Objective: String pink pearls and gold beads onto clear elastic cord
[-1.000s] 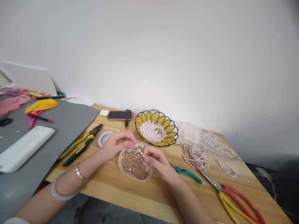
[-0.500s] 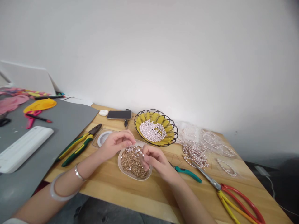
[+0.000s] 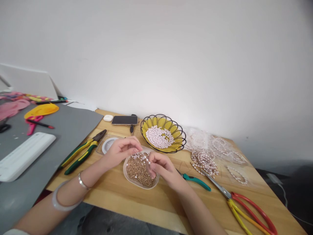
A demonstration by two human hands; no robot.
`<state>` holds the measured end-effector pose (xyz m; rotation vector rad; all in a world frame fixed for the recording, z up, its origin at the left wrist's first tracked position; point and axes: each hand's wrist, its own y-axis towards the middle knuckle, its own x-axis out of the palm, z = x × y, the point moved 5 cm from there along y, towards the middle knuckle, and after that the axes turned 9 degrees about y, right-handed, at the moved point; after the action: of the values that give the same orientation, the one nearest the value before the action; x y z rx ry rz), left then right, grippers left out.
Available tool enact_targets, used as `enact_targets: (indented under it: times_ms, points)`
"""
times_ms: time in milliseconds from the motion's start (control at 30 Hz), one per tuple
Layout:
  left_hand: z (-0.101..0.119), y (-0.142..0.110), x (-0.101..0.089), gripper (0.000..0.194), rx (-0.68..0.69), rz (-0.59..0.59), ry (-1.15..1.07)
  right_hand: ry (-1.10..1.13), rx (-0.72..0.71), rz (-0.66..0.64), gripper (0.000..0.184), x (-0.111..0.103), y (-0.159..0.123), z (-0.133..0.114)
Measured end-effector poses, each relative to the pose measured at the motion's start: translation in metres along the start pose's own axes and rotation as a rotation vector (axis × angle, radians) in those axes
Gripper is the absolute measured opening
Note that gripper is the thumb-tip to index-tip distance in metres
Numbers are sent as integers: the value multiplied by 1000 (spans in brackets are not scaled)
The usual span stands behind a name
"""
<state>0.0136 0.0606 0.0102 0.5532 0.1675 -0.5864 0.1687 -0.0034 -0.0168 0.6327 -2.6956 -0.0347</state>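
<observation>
My left hand and my right hand meet over a clear dish of small gold beads near the table's front. Both hands pinch a short strand of white pearl beads that runs between their fingertips, just above the dish. The left wrist wears a silver bangle and a pale bangle.
A black wire basket with a yellow liner holds loose pearls. Behind the dish lie a phone, green-yellow pliers and a clear spool case. To the right are teal-handled pliers, red-yellow scissors and finished pearl pieces. A grey mat covers the left.
</observation>
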Motion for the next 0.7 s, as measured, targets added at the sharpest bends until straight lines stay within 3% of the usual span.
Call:
enact_targets:
  times_ms: [467,567,700]
  points:
    - [6,-2,2,37,87,-35,196,-62,-33,12,33,1,1,-1]
    - [3,-2,5,29,89,-52,301,-76,-97,15,30,0,1,-2]
    - [-9,-6,16,18,172,-183,557,-93,-171,56,29,-4,1,-4]
